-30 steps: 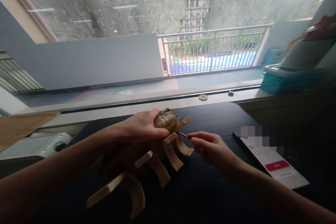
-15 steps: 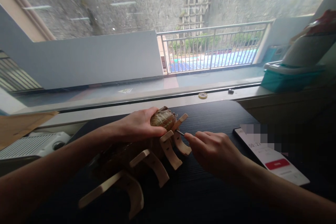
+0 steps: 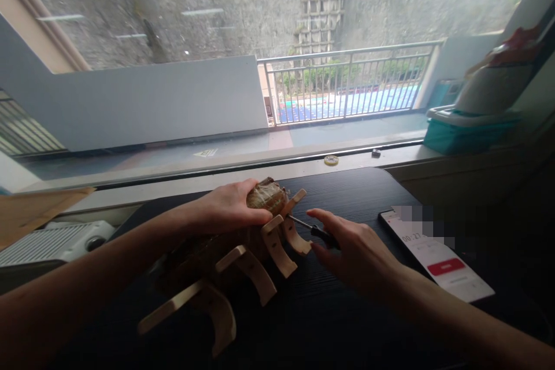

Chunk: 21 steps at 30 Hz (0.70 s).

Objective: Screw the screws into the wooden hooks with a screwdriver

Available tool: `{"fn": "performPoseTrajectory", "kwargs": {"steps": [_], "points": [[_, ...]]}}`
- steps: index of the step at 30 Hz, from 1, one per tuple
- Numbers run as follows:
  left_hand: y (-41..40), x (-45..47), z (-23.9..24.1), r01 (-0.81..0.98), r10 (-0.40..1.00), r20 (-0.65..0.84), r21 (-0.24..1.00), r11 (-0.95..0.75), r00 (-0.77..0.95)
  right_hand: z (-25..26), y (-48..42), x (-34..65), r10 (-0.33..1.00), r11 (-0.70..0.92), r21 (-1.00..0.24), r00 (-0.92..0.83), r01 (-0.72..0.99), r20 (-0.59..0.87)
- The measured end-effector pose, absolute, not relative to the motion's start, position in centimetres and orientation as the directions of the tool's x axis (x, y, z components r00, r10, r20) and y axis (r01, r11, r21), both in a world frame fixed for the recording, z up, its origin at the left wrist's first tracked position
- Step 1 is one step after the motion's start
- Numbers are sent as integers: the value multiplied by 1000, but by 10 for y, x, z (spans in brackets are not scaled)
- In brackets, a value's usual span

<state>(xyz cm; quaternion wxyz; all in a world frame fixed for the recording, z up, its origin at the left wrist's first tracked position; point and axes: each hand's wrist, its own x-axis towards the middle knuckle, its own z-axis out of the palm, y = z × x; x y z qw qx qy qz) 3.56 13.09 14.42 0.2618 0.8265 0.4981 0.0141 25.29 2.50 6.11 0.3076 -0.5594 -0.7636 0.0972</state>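
A wooden model with several curved legs [image 3: 243, 254] lies on the black table [image 3: 355, 191]. My left hand [image 3: 229, 208] is wrapped over its rounded brown head end and presses it down. My right hand [image 3: 351, 248] hovers just right of the legs with fingers spread apart. A small screwdriver [image 3: 314, 230] with a dark handle lies under those fingertips, its thin shaft pointing at the model's front legs. The fingers touch the handle loosely and are not closed round it.
A phone [image 3: 436, 254] with a lit timer screen lies at the right of the table. On the window sill [image 3: 281, 165] are a small round disc [image 3: 330, 160] and a teal box [image 3: 468, 133]. A white appliance [image 3: 56, 240] sits left.
My right hand has opened from a pinch on the screwdriver; the fingers are now spread and the tool's handle shows. My left hand has stayed on the model.
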Motion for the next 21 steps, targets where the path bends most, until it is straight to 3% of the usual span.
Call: {"fn": "performPoseTrajectory", "kwargs": {"steps": [3,4,6,8,10,12,13,14,16,21], "points": [[130,36,144,802,823,-229,464,-377,520,68,21,253,781,495,-69,-408,866,472],[130,36,145,795,820,-221,467,-386,528,69,21,251,749,514,10,-454,858,483],[130,36,145,795,821,-207,455,-401,532,68,22,248,729,527,37,-474,849,493],[130,36,146,804,824,-202,429,-411,529,62,26,245,769,509,-121,-388,852,508],[130,37,146,811,827,-207,419,-408,523,55,33,244,856,448,-452,-224,771,465],[131,36,147,806,822,-225,444,-392,523,51,40,245,955,297,-797,-145,526,260],[132,36,147,798,816,-237,467,-380,527,50,43,247,975,210,-884,-155,417,158],[134,35,147,788,806,-253,493,-368,535,51,45,248,981,141,-927,-177,348,82],[139,32,148,762,784,-277,547,-346,555,53,44,252,987,95,-926,-155,365,40],[154,21,151,743,790,-317,624,-242,524,54,25,261,976,192,-751,-40,632,216]]}}
